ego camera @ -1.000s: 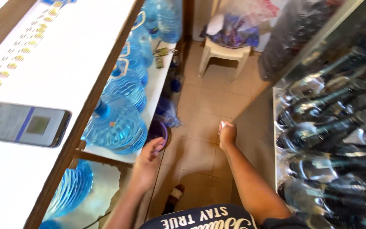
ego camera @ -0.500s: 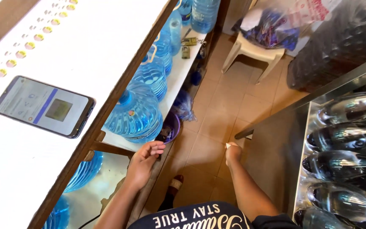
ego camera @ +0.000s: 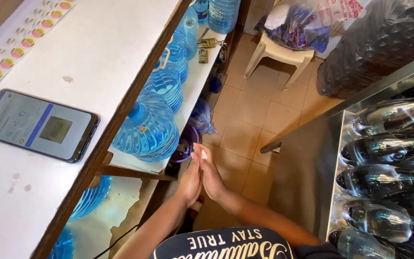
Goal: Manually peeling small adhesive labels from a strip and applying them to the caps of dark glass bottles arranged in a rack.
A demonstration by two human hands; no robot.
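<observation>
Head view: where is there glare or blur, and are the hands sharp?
In the head view, strong glare streaks the dark bottles on the right, hiding their detail. The left hand and right hand, pressed palm to palm, are slightly soft. The phone on the white counter is evenly lit; daylight brightens the tiled floor.

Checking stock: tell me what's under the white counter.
Under the white counter, a shelf holds big blue water jugs, with padlocks farther along. More jugs sit below, mostly hidden.
</observation>
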